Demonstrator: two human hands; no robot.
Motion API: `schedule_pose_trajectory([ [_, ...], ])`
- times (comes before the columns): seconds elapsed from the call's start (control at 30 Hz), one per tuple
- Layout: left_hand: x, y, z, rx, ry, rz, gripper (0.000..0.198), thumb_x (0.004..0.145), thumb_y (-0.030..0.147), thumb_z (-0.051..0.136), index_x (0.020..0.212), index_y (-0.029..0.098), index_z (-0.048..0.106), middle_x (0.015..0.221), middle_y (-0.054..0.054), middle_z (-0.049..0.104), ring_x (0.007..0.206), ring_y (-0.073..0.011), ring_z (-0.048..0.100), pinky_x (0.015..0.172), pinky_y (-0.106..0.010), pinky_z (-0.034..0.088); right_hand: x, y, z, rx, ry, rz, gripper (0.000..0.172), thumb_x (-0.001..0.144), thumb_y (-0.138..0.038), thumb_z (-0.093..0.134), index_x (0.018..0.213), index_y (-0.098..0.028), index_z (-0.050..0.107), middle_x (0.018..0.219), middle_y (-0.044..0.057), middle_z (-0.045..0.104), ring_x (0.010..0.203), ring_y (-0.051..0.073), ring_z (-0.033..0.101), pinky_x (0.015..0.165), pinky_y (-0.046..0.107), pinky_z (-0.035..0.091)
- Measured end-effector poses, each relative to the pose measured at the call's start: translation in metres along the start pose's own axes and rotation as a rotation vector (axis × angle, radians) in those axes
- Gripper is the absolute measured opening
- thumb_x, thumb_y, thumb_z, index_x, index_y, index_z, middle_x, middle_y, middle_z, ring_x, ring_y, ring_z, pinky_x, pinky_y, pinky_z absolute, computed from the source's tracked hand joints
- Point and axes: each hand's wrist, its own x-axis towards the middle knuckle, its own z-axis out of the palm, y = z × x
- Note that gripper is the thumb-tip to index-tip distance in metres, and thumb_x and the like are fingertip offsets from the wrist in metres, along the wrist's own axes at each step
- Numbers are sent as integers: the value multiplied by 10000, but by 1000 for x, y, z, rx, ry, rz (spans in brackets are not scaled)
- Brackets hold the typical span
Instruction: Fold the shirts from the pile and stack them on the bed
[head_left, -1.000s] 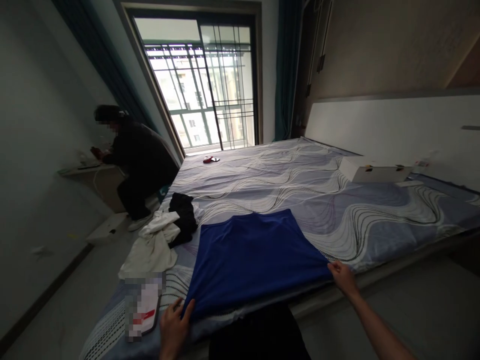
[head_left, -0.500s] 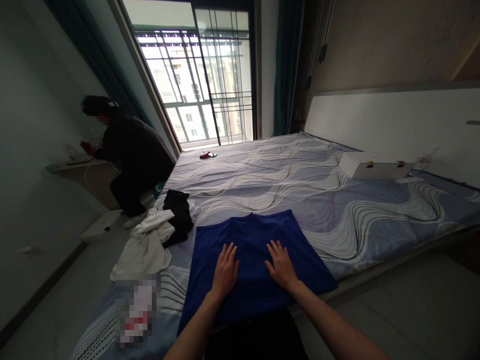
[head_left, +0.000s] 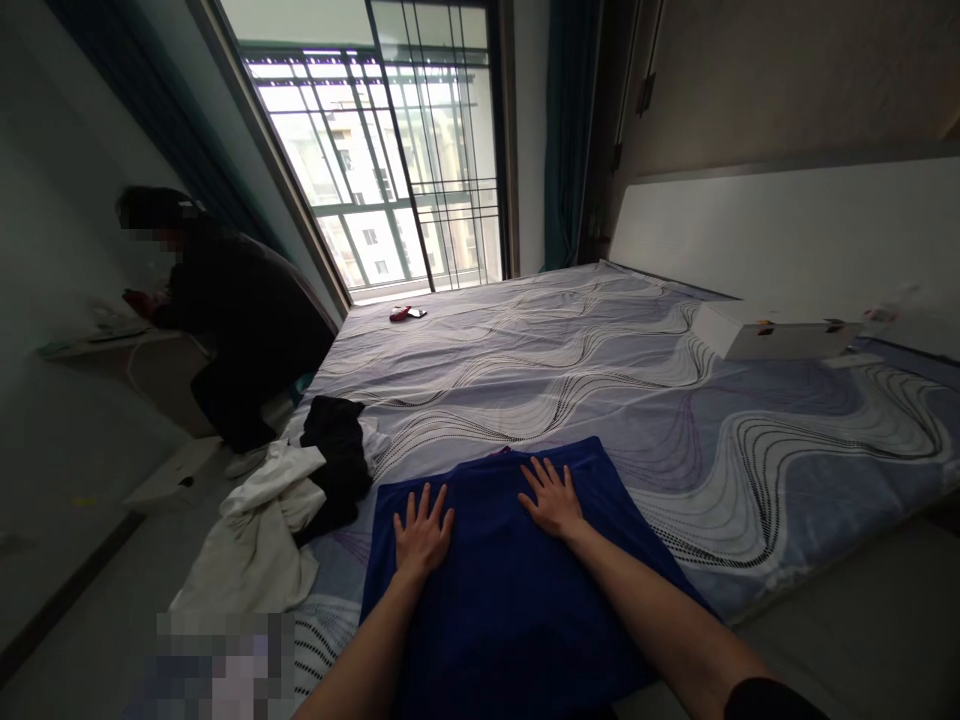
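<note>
Blue cloth [head_left: 517, 610] lies flat on the near edge of the bed [head_left: 750, 470], spread right under both forearms, its long axis running away from the person toward the middle of the mattress. Both hands rest on its far part, palms down, fingers splayed and gripping nothing: the left hand [head_left: 421, 535] sits a little nearer the body, the right hand [head_left: 551, 498] a little farther out, close to the cloth's far hem. The two are apart, with a bare strip of blue between them, and the cloth reaches out past each hand to either side, so neither is at an edge or corner.

Just left of the cloth lies a heap of white clothes [head_left: 255, 525] with a black garment [head_left: 334, 460] on top, near the left hand but not touching it. Well beyond, a white box [head_left: 772, 335] sits by the headboard [head_left: 780, 240], and a small red thing [head_left: 401, 313] lies near the window [head_left: 382, 170]. Another person [head_left: 225, 310] bends at a desk on the far left.
</note>
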Motion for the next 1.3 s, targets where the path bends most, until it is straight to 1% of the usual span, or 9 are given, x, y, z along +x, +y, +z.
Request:
schedule_pose_trajectory([
  [0.17, 37, -29, -7, -11, 20, -142, 557, 990, 525, 248, 1525, 401, 343, 1670, -8, 213, 1543, -335, 105, 1175, -690, 110, 36, 46, -9, -50, 9, 165, 579, 1019, -503, 248, 1574, -339, 270, 1669, 2, 194, 1531, 300, 81, 1170, 658, -23],
  [0.33, 60, -67, -12, -65, 251, -269, 507, 969, 444, 382, 1382, 208, 556, 1540, -139, 448, 1424, -343, 354, 1158, -609, 258, 54, 122, -26, -89, 145, 335, 548, 1007, -425, 309, 1531, -276, 374, 1610, 59, 347, 1466, 290, 257, 1171, 590, 130],
  [0.43, 68, -82, -12, -118, 368, -270, 400, 899, 458, 524, 1102, 154, 686, 1314, -187, 582, 1239, -360, 492, 1051, -525, 405, 57, 156, -29, -80, 292, 365, 418, 954, -424, 447, 1261, -206, 630, 1358, 130, 601, 1264, 297, 480, 1089, 480, 284],
  [0.5, 72, -87, -9, -134, 395, -292, 351, 894, 445, 532, 997, 149, 691, 1159, -186, 609, 1152, -360, 519, 988, -512, 439, 61, 171, -28, -40, 352, 354, 301, 933, -394, 490, 1045, -194, 685, 1119, 135, 694, 1109, 292, 562, 998, 439, 341],
  [0.57, 75, -91, -7, -146, 427, -319, 322, 909, 410, 504, 993, 146, 669, 1040, -165, 601, 1086, -339, 530, 980, -509, 432, 65, 180, -24, 1, 384, 341, 266, 941, -358, 472, 995, -185, 667, 1007, 130, 708, 1020, 285, 594, 935, 419, 358],
  [0.77, 76, -95, -4, -243, 576, -349, 244, 894, 349, 531, 1059, 178, 584, 934, -67, 508, 975, -264, 527, 964, -427, 434, 73, 194, -16, 59, 457, 340, 273, 962, -342, 423, 1051, -162, 608, 1083, 146, 695, 1021, 282, 608, 864, 384, 379],
  [0.9, 75, -98, -6, -320, 645, -378, 382, 843, 250, 573, 1216, 191, 509, 855, -2, 466, 868, -206, 528, 911, -360, 456, 74, 200, -12, 88, 494, 303, 204, 927, -330, 466, 983, -190, 605, 1063, 122, 686, 1033, 275, 597, 866, 378, 391],
  [1.13, 82, -101, -2, -333, 630, -439, 253, 855, 275, 554, 1085, 192, 620, 892, -42, 513, 917, -235, 548, 938, -401, 455, 81, 213, -3, 171, 528, 292, 238, 887, -285, 489, 1079, -185, 589, 1097, 139, 667, 1053, 289, 598, 915, 428, 428],
  [1.3, 83, -96, -11, -353, 581, -433, 324, 844, 300, 550, 1135, 173, 609, 920, -72, 557, 977, -273, 572, 969, -449, 457, 71, 215, -15, 164, 479, 230, 279, 879, -321, 506, 1092, -179, 619, 1091, 140, 674, 1038, 272, 623, 925, 402, 478],
])
